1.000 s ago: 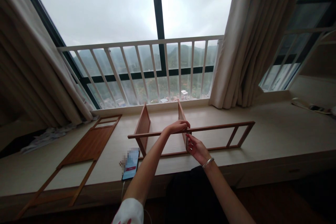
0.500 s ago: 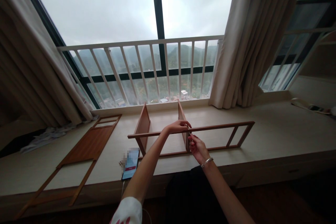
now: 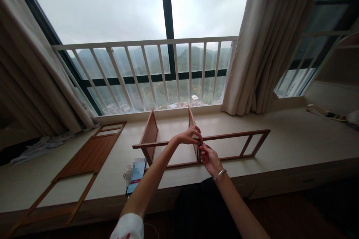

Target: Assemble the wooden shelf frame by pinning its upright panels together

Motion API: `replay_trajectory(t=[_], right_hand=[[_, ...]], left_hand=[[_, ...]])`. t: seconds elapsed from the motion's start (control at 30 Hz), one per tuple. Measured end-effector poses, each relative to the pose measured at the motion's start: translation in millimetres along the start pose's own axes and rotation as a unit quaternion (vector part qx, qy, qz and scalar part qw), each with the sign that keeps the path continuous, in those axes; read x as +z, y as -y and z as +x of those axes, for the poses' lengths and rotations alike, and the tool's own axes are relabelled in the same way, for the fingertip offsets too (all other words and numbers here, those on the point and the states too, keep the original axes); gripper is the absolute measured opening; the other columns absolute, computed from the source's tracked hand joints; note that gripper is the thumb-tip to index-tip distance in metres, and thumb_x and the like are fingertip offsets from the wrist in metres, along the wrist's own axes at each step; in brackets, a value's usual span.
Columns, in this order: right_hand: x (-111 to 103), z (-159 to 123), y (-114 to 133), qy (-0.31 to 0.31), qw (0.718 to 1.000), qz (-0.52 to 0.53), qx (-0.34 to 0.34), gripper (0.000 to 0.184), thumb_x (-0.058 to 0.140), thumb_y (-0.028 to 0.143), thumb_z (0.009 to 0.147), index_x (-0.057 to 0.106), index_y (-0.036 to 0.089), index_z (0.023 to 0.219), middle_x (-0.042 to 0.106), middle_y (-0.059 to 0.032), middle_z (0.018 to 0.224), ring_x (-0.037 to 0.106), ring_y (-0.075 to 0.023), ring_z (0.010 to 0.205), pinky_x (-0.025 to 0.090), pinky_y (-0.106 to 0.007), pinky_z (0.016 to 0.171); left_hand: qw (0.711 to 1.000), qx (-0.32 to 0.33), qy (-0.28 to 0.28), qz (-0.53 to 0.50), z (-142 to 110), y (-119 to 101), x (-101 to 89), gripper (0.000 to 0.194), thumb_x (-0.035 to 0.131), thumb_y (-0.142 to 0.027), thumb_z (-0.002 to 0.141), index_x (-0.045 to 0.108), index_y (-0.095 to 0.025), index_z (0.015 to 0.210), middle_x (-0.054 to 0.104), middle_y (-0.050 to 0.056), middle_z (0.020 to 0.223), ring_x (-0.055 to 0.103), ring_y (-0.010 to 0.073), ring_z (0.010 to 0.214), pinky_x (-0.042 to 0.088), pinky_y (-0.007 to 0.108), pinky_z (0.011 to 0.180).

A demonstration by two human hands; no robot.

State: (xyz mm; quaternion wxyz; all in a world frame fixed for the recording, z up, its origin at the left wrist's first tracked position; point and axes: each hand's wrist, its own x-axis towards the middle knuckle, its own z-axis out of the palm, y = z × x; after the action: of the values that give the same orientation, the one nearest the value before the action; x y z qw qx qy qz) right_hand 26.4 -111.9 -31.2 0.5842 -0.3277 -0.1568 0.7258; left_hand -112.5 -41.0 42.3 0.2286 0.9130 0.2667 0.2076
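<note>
A long wooden rail frame (image 3: pixel 238 134) stands across two upright wooden panels (image 3: pixel 150 134) on the pale window bench (image 3: pixel 294 138). My left hand (image 3: pixel 189 136) rests curled over the frame's top rail, at the joint with the right upright panel (image 3: pixel 192 118). Just below the rail, my right hand (image 3: pixel 209 157) has its fingers pinched at the same joint. What they hold is too small to make out. A bracelet is on my right wrist.
A second wooden panel frame (image 3: pixel 84 160) lies flat on the bench at the left. A phone (image 3: pixel 136 175) lies near the bench's front edge. White window railing (image 3: pixel 146 71) and curtains (image 3: pixel 263 44) stand behind. Small items lie at the far right (image 3: pixel 325 112).
My right hand has risen closer to the rail joint under my left hand. The view has shifted slightly to the right; the frame stays put.
</note>
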Motion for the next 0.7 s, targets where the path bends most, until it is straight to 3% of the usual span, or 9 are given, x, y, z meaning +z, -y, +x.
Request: replay_trajectory(t=[0.4,0.6,0.7], right_hand=[[4,-2,-5,-0.003,1.000,0.003,-0.002,0.009,0.058,0.021,0.071,0.054,0.019,0.077,0.059,0.0027,0.063,0.049,-0.0032,0.043,0.038,-0.013,0.035],[3,-21,-3,-0.014,0.986,-0.138,-0.095,0.025,0.050,0.043,0.074,0.054,0.020,0.082,0.064,-0.0023,0.075,0.059,-0.0123,0.068,0.043,-0.021,0.051],[-6,-32,-1,-0.054,0.934,-0.285,-0.207,0.030,0.049,0.050,0.071,0.055,0.020,0.068,0.063,-0.0012,0.067,0.057,-0.0130,0.065,0.040,-0.022,0.054]], left_hand=[[1.000,0.016,-0.013,0.011,-2,1,3.6,0.023,0.060,-0.038,0.066,0.067,-0.021,0.080,0.047,0.006,0.095,0.042,0.0153,0.091,0.032,0.028,0.087],[1.000,0.015,-0.012,0.013,-2,4,3.5,0.023,0.060,-0.037,0.066,0.067,-0.021,0.081,0.047,0.007,0.095,0.043,0.0155,0.092,0.033,0.028,0.085],[1.000,0.011,-0.017,0.012,-2,5,4.7,0.023,0.061,-0.037,0.065,0.067,-0.021,0.081,0.047,0.006,0.095,0.043,0.0154,0.092,0.032,0.028,0.085]])
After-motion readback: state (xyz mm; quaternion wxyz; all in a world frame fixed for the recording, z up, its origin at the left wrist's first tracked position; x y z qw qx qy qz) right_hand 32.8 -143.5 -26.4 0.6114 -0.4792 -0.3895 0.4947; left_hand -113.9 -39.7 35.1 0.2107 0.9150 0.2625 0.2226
